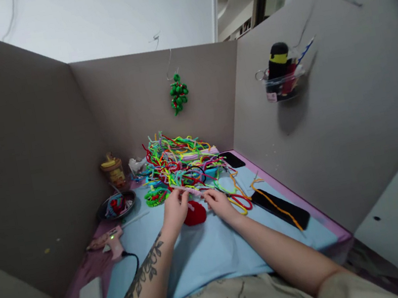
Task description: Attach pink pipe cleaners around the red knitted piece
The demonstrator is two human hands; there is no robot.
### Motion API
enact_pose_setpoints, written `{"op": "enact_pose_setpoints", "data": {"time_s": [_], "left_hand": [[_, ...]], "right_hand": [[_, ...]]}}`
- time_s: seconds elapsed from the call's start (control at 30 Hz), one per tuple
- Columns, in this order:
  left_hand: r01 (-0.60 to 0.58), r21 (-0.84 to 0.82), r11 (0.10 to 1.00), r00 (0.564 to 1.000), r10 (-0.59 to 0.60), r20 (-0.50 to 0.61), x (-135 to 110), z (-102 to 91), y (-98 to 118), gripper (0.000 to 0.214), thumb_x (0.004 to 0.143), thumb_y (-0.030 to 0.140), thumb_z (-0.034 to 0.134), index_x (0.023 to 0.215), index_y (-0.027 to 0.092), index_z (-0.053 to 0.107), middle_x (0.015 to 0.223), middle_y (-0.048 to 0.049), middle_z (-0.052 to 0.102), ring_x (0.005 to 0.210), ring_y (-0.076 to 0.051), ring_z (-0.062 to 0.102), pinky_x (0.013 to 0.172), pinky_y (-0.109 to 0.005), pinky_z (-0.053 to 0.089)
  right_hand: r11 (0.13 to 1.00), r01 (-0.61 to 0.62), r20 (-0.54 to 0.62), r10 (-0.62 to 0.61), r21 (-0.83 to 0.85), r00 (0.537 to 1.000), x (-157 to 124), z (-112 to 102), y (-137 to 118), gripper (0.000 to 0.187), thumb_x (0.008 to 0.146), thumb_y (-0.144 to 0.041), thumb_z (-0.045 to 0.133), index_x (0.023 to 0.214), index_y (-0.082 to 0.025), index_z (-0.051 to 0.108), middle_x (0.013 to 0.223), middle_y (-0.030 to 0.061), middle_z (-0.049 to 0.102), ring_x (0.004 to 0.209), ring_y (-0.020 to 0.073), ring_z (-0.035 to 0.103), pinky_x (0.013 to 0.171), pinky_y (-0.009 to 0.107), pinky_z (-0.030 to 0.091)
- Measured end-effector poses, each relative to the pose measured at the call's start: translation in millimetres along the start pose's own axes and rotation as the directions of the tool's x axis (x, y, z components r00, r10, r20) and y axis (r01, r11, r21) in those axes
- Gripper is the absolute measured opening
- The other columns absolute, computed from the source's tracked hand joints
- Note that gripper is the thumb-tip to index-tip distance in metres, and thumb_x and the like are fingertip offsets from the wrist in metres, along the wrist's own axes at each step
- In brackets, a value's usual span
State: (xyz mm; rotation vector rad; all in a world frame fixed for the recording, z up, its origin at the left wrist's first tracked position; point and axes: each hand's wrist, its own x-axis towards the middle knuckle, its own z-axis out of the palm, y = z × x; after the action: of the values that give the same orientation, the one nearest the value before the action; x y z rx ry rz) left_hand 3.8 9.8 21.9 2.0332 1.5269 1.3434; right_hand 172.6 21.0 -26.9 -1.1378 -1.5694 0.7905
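Observation:
Between my two hands stretches a pale pink fuzzy strip [193, 191], which looks like pipe cleaner. My left hand [177, 206] pinches its left end, and my right hand [217, 202] has its fingers closed at the right end. Just below the strip, a red fuzzy round piece [195, 213] lies on the blue cloth [195, 257]. A green fuzzy piece with red [156, 196] rests left of my left hand. Beyond both hands is a tangled heap of many-coloured pipe cleaners [181, 160]. Red-handled scissors [242, 202] lie right of my right hand.
A pink glue gun [114, 242], a white power box [89, 297] and a dark bowl [116, 205] stand at left. On the right are a black phone [281, 209] with an orange pipe cleaner across it and another phone [232, 159]. Grey partitions [159, 99] enclose the table.

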Motion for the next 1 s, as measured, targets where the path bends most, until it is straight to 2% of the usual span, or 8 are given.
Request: {"op": "enact_pose_setpoints", "data": {"time_s": [0.2, 0.33, 0.47, 0.63, 0.77, 0.9, 1.0], "left_hand": [[0.058, 0.004, 0.998, 0.998, -0.058, 0.002, 0.8, -2.5, 1.2, 0.037, 0.086, 0.04, 0.04, 0.072, 0.015, 0.063, 0.062, -0.0026, 0.062, 0.059, -0.014, 0.055, 0.055, -0.023, 0.035], [0.086, -0.006, 0.996, 0.996, -0.086, -0.005, 1.3, -2.8, 0.9, 0.039, 0.086, 0.042, 0.039, 0.069, 0.016, 0.063, 0.06, -0.0019, 0.061, 0.056, -0.013, 0.053, 0.053, -0.023, 0.033], [0.127, -0.015, 0.992, 0.992, -0.127, -0.022, 2.1, -2.1, -0.5, 0.045, 0.085, 0.046, 0.039, 0.059, 0.016, 0.059, 0.052, -0.0012, 0.058, 0.052, -0.013, 0.051, 0.051, -0.022, 0.031], [0.125, -0.072, 0.99, 0.992, -0.123, 0.028, 3.4, -2.5, -2.5, 0.038, 0.084, 0.04, 0.04, 0.07, 0.015, 0.065, 0.061, -0.0021, 0.064, 0.058, -0.015, 0.056, 0.055, -0.023, 0.036], [0.139, -0.093, 0.986, 0.989, -0.133, 0.066, 4.0, -4.5, 0.0, 0.039, 0.084, 0.04, 0.039, 0.07, 0.015, 0.065, 0.06, -0.0019, 0.064, 0.06, -0.016, 0.057, 0.056, -0.024, 0.037], [0.127, -0.081, 0.989, 0.991, -0.122, 0.063, 4.2, -5.1, 1.0, 0.038, 0.085, 0.04, 0.038, 0.072, 0.015, 0.064, 0.062, -0.0022, 0.064, 0.061, -0.016, 0.057, 0.057, -0.024, 0.037], [0.092, -0.075, 0.993, 0.995, -0.088, 0.054, 3.9, -3.5, -0.5, 0.036, 0.086, 0.039, 0.038, 0.073, 0.015, 0.062, 0.065, -0.0024, 0.064, 0.062, -0.015, 0.056, 0.058, -0.023, 0.037]], "right_hand": [[0.996, 0.094, -0.059, -0.094, -0.005, 0.994, 1.9, 1.0, 5.7, 0.015, 0.08, -0.027, 0.05, 0.08, -0.019, 0.062, 0.063, -0.001, 0.056, 0.059, 0.0142, 0.053, 0.056, 0.024, 0.042], [0.977, 0.194, -0.103, -0.202, -0.083, 0.974, 0.8, 0.2, 3.4, 0.012, 0.078, -0.024, 0.052, 0.078, -0.019, 0.063, 0.072, 0.0013, 0.06, 0.068, 0.016, 0.055, 0.063, 0.027, 0.043], [0.951, 0.26, -0.126, -0.282, -0.164, 0.951, -1.6, -0.7, -2.1, 0.01, 0.077, -0.02, 0.054, 0.075, -0.019, 0.064, 0.072, 0.0015, 0.059, 0.069, 0.016, 0.054, 0.065, 0.027, 0.042], [0.939, 0.271, -0.123, -0.301, -0.212, 0.946, -3.2, -1.6, -3.3, 0.008, 0.075, -0.017, 0.054, 0.071, -0.019, 0.061, 0.07, 0.001, 0.056, 0.068, 0.0157, 0.052, 0.063, 0.026, 0.04], [0.925, 0.278, -0.075, -0.306, -0.261, 0.949, -3.9, -1.3, -0.8, 0.012, 0.077, -0.015, 0.051, 0.072, -0.02, 0.061, 0.073, 0.0017, 0.057, 0.069, 0.0155, 0.052, 0.063, 0.026, 0.039], [0.925, 0.268, -0.036, -0.287, -0.27, 0.957, -5.2, 1.5, -1.9, 0.01, 0.078, -0.02, 0.054, 0.083, -0.02, 0.063, 0.08, 0.0029, 0.059, 0.072, 0.016, 0.054, 0.063, 0.025, 0.04], [0.935, 0.269, 0.007, -0.275, -0.232, 0.961, -6.8, 3.3, -6.2, 0.016, 0.082, -0.025, 0.052, 0.093, -0.02, 0.062, 0.086, 0.0035, 0.061, 0.076, 0.0162, 0.055, 0.064, 0.025, 0.041]]}}
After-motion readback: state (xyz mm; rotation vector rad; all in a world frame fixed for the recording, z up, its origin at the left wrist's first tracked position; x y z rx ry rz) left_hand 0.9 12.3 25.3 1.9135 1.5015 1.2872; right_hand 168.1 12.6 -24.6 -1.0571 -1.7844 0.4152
